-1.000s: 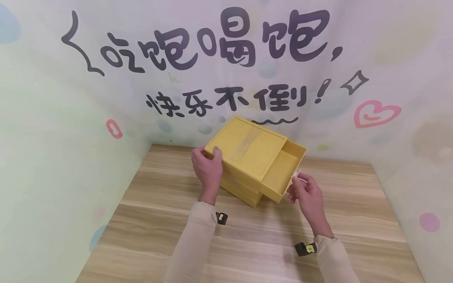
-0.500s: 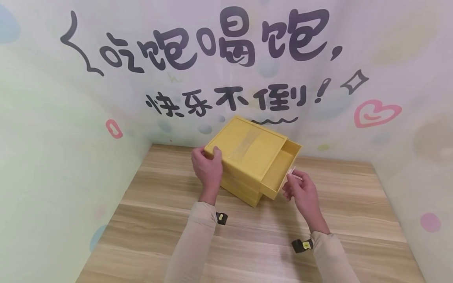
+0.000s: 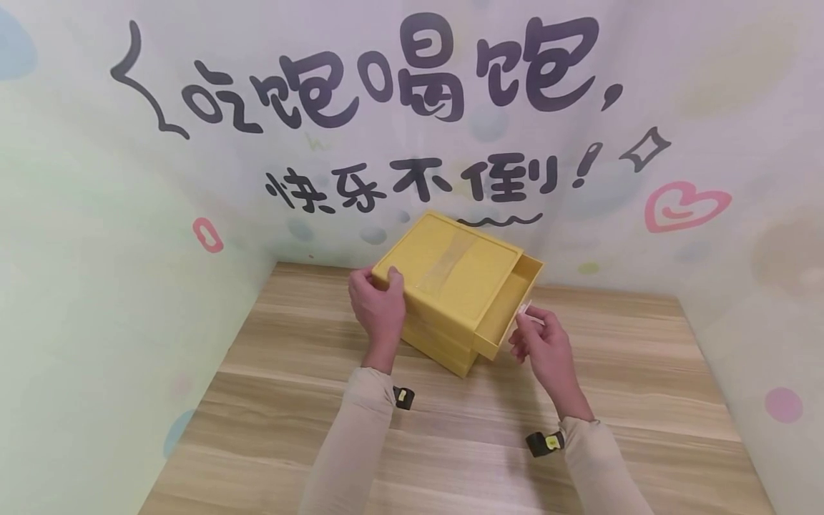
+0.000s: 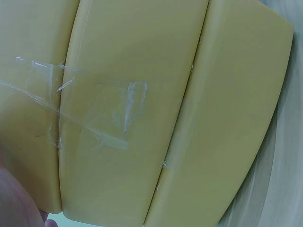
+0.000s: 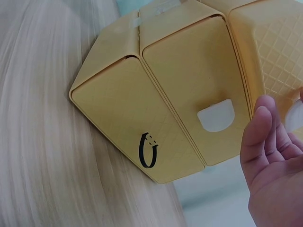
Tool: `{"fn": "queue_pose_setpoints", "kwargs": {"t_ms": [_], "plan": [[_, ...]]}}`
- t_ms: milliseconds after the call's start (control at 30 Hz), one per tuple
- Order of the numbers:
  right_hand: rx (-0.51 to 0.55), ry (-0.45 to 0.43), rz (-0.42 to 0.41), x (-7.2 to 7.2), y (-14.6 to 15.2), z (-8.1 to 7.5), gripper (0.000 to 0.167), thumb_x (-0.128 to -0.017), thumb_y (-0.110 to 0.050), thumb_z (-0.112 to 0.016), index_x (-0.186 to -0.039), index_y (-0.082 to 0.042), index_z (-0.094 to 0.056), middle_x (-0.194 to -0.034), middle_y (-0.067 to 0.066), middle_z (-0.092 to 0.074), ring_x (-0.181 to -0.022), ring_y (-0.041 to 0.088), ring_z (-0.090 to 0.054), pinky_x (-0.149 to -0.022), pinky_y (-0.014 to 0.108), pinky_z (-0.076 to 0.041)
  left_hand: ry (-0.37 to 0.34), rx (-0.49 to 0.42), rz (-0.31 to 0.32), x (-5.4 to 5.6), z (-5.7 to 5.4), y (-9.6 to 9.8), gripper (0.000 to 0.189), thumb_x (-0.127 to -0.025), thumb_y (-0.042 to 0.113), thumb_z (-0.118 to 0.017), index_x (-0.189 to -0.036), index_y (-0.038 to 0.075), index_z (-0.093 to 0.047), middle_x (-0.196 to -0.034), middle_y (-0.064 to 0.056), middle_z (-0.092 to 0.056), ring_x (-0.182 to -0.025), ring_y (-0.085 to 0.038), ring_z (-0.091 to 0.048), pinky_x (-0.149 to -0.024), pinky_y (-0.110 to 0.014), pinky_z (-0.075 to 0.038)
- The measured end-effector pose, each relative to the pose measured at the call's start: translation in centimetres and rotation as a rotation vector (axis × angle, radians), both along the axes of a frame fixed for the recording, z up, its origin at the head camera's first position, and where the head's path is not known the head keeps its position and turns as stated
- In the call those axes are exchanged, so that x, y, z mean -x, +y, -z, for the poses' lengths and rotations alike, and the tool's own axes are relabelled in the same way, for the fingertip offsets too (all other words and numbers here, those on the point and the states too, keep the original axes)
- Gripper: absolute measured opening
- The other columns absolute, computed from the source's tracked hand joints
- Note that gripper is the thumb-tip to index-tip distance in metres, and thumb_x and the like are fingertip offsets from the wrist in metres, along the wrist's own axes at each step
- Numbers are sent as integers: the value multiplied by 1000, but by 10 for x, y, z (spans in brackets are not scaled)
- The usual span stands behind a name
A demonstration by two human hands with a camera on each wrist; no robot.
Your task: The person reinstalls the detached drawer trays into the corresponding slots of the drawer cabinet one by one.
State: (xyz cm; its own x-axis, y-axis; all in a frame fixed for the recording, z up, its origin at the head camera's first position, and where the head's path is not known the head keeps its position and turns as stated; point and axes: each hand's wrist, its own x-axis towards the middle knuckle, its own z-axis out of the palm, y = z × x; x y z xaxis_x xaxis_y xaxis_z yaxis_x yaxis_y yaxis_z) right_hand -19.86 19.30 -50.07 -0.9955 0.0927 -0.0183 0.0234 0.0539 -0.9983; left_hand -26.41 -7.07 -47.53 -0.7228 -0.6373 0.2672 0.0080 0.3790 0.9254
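Note:
A yellow three-tier drawer unit (image 3: 450, 275) stands at an angle on the table, its top drawer (image 3: 505, 315) partly pulled out. Nothing shows in the visible part of that drawer. My left hand (image 3: 380, 304) grips the unit's rear left corner, thumb on the top edge. At the drawer's front, my right hand (image 3: 543, 347) pinches the white handle (image 5: 294, 116). Below, in the right wrist view, are the closed middle drawer with its white half-round handle (image 5: 216, 116) and the bottom drawer (image 5: 118, 104) bearing a black curved mark.
Clear tape (image 4: 113, 113) runs across the tiers' side, and another strip (image 3: 444, 261) lies on top. The wood-grain table (image 3: 463, 443) extends around the unit. A printed wall covering (image 3: 412, 179) rises close behind it, with pale sides left and right.
The top drawer has slid further into the unit, and my right hand has moved left along with it. My left hand and the unit's body have stayed in place.

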Motion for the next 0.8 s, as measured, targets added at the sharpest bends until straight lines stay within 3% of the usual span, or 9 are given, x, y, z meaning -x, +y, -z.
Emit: {"fn": "queue_pose_setpoints", "kwargs": {"t_ms": [800], "plan": [[-53,-4,4,6,-13,-6,46,-102,-39,-60,-132,-6,-51,-71,-2,-64,-57,12,-61,-52,28,-53,13,-7,19,-1,0,-1,42,-87,39,-65,-112,8,-55,-106,-10,-57,-95,-27,-56,-79,-40,-45]]}}
